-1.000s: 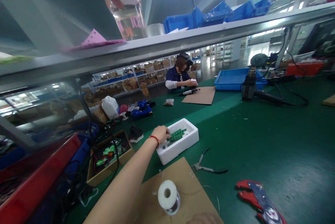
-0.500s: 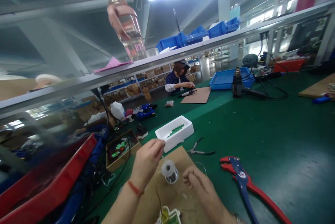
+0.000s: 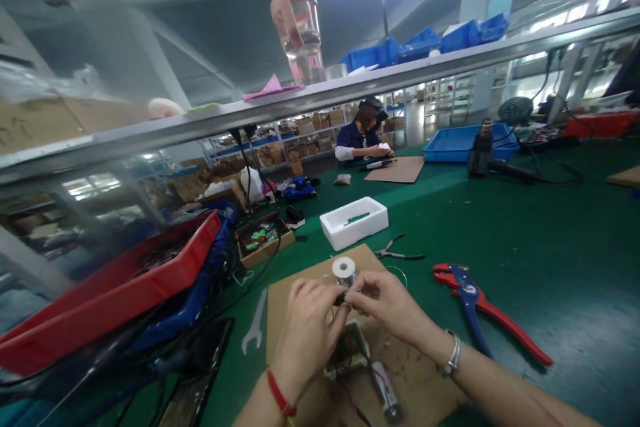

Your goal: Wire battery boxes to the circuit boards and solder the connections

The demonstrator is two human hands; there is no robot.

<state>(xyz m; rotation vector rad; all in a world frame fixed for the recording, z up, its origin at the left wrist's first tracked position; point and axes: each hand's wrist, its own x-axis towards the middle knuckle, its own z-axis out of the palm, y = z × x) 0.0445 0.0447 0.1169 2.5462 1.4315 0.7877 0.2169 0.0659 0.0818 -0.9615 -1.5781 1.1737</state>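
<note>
Over a brown board, my left hand pinches a small dark piece that is too small to name. My right hand meets it from the right, fingertips pressed together at the same piece. Just behind the fingers stands a solder spool. Below the hands lies an open white housing with a circuit board, partly hidden by my left hand. Beside it rests a cylindrical battery-like part with thin red and dark wires.
A white foam box holds green boards. Pliers and a red-blue wire stripper lie right; a wrench and red bin are left. A person sits across the table. A shelf spans above.
My hands, apart before, have come together in front of the spool. The view has shifted, bringing the wrench, the housing and the cylindrical part into sight.
</note>
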